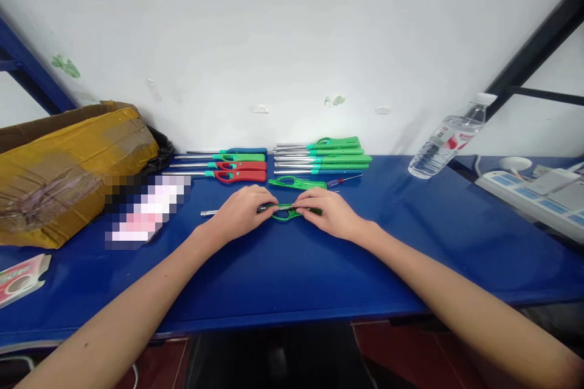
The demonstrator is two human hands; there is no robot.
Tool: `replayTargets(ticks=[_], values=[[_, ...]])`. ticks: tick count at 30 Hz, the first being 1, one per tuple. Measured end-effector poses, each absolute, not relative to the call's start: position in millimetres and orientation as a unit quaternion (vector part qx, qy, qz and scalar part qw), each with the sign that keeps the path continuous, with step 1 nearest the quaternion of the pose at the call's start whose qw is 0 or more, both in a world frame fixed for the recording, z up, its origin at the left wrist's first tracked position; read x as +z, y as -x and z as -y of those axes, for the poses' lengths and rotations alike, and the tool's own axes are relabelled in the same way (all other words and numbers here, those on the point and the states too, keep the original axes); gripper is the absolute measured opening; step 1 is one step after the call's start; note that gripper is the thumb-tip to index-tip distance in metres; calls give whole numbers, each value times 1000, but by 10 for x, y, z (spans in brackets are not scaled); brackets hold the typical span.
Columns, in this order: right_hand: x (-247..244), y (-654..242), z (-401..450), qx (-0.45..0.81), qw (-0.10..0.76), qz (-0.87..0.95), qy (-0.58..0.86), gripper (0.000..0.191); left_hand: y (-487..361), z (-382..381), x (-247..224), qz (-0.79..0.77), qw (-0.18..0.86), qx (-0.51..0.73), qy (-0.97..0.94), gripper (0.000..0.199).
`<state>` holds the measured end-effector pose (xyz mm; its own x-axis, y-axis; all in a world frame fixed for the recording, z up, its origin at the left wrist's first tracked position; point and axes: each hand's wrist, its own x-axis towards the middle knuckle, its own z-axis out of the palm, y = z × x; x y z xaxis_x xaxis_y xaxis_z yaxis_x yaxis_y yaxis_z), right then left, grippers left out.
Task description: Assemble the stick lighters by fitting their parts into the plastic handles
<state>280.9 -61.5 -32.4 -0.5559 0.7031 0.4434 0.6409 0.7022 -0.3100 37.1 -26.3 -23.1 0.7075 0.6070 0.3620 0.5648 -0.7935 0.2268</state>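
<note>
Near the middle of the blue table, both hands hold one green lighter with a long metal barrel. My left hand pinches it where barrel and handle meet, and the metal tip sticks out to the left. My right hand has its fingers closed on the handle end. Just behind the hands lies a loose green handle piece, beside a small screwdriver with a purple and red grip. Fingertips hide part of the held lighter.
Several green lighters lie stacked by the wall, with red, green and blue ones to their left. A taped box, a blurred-out flat object and a card packet are left; a water bottle and power strip right.
</note>
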Motion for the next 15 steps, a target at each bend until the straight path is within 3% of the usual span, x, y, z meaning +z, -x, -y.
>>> replayTargets(ticks=[8, 15], values=[[-294, -2803, 637, 56, 295, 872, 386, 23, -43, 18, -105, -422, -12, 323, -847, 30], [-286, -2822, 630, 45, 286, 877, 384, 22, 125, -109, -178, -416, 23, 218, -883, 33]])
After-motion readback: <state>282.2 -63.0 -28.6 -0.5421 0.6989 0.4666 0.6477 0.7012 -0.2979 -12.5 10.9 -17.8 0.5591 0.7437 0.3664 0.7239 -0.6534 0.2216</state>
